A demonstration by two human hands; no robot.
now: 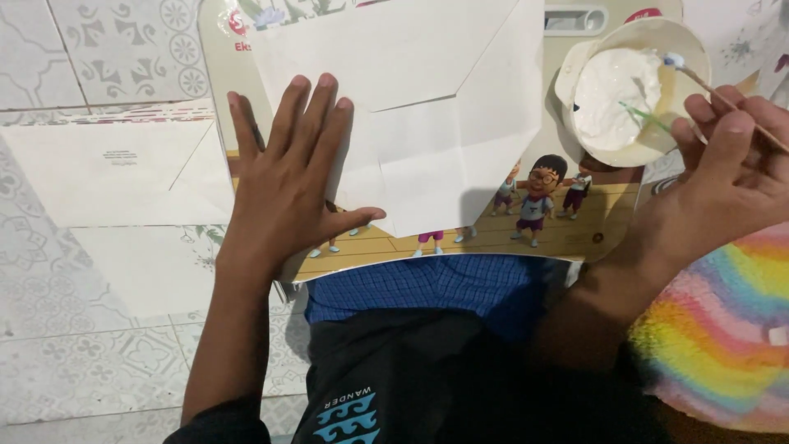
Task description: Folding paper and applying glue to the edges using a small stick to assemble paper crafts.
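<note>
In the head view, the white paper envelope (411, 107) is pinned flat on the picture board (567, 230) by the left hand (283, 185), fingers spread. A thin stick (723, 99) is pinched in the right hand (727, 177), its tip dipped in the bowl of white paste (629, 90). Gluing appears under way; paste would be carried to the flap carefully.

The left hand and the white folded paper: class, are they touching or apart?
Touching. The head view shows the left hand lying flat, palm down, on the white folded paper, fingers spread across its left edge with no gap beneath them.
</note>
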